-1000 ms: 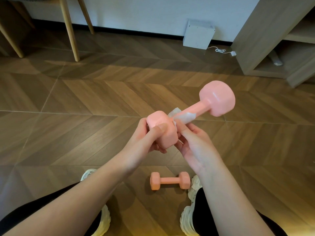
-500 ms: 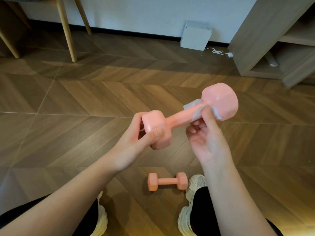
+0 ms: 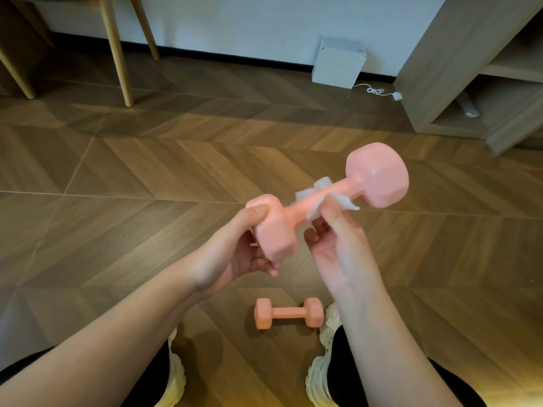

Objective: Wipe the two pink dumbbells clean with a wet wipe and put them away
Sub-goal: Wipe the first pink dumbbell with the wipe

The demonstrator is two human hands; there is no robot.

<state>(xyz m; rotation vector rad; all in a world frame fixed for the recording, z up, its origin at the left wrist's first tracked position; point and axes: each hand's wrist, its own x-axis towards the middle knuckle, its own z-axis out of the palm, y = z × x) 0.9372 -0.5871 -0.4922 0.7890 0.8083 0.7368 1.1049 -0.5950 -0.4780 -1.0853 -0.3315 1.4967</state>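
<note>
- Left hand (image 3: 235, 254): grip closed round the near head of the raised dumbbell (image 3: 379, 180). The thumb lies over the top of the head and the fingers curl beneath. The bar slopes up and away to the right, well above the floor (image 3: 117, 186).
- Right hand (image 3: 338, 254): grip pinching the wet wipe (image 3: 343, 202) against the handle, thumb on the near side. Motion blur hides the fingers behind, so the wipe probably wraps only partway round the bar.
- Change: one second ago the wipe sat against the near head, beside the left hand. Half a second ago it had reached the far head. Now it lies about mid-handle, a little toward the far head. The left hand's hold is unchanged.
- Reading: the wipe is travelling back and forth along the handle, so cleaning of the first dumbbell appears to be under way, not finished. Whether the two heads have been wiped cannot be judged.
- Second dumbbell (image 3: 289, 313): lies flat on the floor between the shoes, its right head just beside the right shoe (image 3: 318, 374). It has not moved and is untouched.
- Remaining: the second dumbbell, then storage. The open shelf unit (image 3: 440, 69) at the far right is a possible destination.
</note>
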